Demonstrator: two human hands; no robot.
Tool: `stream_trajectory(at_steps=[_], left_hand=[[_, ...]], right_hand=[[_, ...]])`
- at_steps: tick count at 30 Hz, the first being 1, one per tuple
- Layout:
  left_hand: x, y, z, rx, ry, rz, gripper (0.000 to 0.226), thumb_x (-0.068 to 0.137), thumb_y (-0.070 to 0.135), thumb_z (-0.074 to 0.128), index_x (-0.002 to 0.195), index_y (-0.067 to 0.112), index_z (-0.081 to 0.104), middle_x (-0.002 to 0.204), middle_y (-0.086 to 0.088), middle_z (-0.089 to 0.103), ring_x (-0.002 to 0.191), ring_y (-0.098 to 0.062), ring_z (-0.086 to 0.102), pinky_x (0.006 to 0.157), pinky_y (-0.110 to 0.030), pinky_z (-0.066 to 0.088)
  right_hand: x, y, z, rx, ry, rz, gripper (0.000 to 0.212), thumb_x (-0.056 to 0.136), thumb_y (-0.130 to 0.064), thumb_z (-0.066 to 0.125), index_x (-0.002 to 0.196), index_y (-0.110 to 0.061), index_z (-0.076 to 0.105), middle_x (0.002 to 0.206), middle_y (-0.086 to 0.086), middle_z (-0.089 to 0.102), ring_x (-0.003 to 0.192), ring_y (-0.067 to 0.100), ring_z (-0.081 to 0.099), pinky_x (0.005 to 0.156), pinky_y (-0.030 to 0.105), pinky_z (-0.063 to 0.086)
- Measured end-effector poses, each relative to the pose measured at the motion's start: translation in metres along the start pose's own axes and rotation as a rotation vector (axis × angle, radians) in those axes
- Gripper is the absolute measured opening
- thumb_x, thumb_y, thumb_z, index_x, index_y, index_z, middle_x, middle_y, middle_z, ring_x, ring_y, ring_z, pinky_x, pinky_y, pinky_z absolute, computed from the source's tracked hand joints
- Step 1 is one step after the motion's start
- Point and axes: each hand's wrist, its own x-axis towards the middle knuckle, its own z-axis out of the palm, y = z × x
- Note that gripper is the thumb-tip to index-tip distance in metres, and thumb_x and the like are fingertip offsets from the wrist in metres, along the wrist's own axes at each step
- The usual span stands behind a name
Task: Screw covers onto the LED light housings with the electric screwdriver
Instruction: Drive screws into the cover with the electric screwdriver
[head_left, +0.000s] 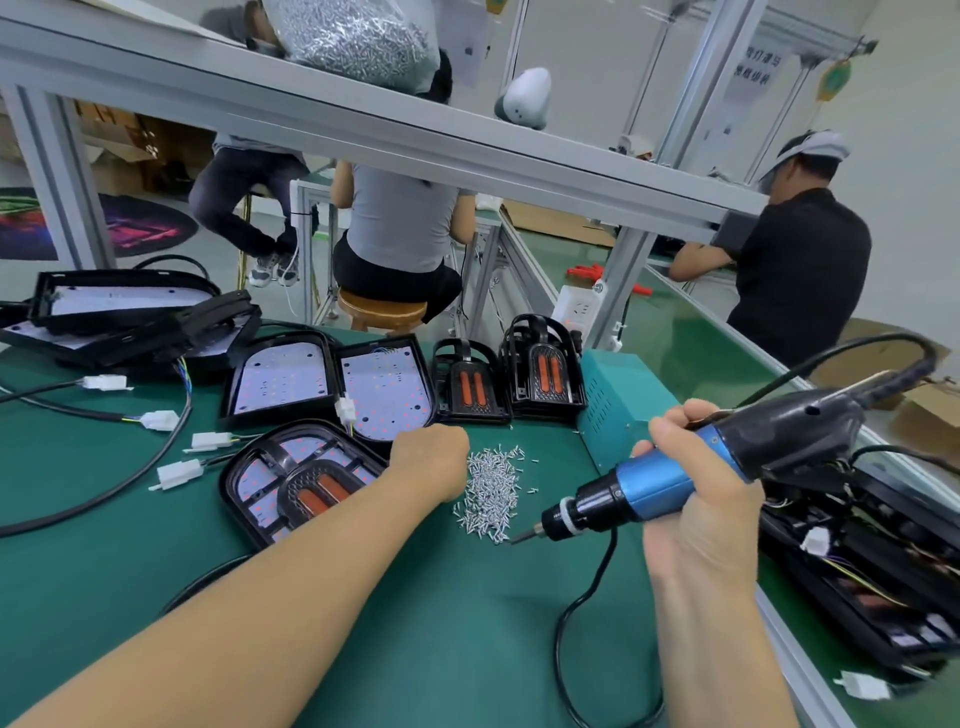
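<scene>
The electric screwdriver (670, 480) is gripped in the right hand (696, 499), fingers wrapped round its blue body, with the bit pointed at the near edge of the screw pile (493, 493) on the green counter (415, 623). The left hand (431, 457) is laid at the pile's left side, knuckles up, so whether anything's pinched can't really be told. Just left of that hand, an LED housing (296, 483) with its black cover (311, 488) already set on top is parked. Two open housings (332, 384) and two stacks of spare covers (509, 374) are lined up behind.
</scene>
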Motion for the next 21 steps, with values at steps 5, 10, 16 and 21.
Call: stream_trajectory(at_steps=[5,10,16,21], left_hand=[[0.003,0.007,0.006,0.056,0.033,-0.014,0.018,0.084,0.009,0.061,0.081,0.015,0.045,0.099,-0.005,0.063,0.086,-0.027,0.059,0.067,-0.032,0.035],[0.0,0.013,0.004,0.075,0.024,0.007,0.016,0.084,-0.001,0.051,0.084,0.014,0.044,0.099,-0.007,0.063,0.077,-0.026,0.052,0.066,-0.032,0.034],[-0.004,0.019,0.002,0.057,-0.005,0.041,0.005,0.082,0.007,0.055,0.086,0.011,0.054,0.089,-0.005,0.06,0.076,-0.026,0.053,0.062,-0.03,0.04],[-0.01,0.018,-0.012,-0.266,0.105,0.044,0.018,0.075,0.004,0.057,0.063,0.011,0.046,0.061,-0.004,0.047,0.059,-0.023,0.043,0.053,-0.027,0.037]], right_hand=[[-0.001,-0.002,0.001,0.039,-0.026,-0.016,0.034,0.057,0.004,0.073,0.08,-0.016,0.058,0.093,0.0,0.07,0.086,0.018,0.068,0.082,0.03,0.054],[-0.004,-0.003,0.009,0.002,-0.015,-0.049,0.022,0.061,0.0,0.068,0.072,-0.019,0.062,0.082,0.0,0.067,0.076,0.016,0.063,0.073,0.029,0.053],[-0.009,-0.001,0.014,-0.004,-0.04,-0.043,0.023,0.062,0.001,0.065,0.072,-0.019,0.061,0.073,-0.003,0.062,0.063,0.015,0.054,0.067,0.027,0.047],[-0.013,0.001,0.013,0.01,-0.037,-0.039,0.026,0.063,0.001,0.065,0.065,-0.025,0.064,0.071,-0.005,0.061,0.06,0.011,0.056,0.062,0.023,0.048]])
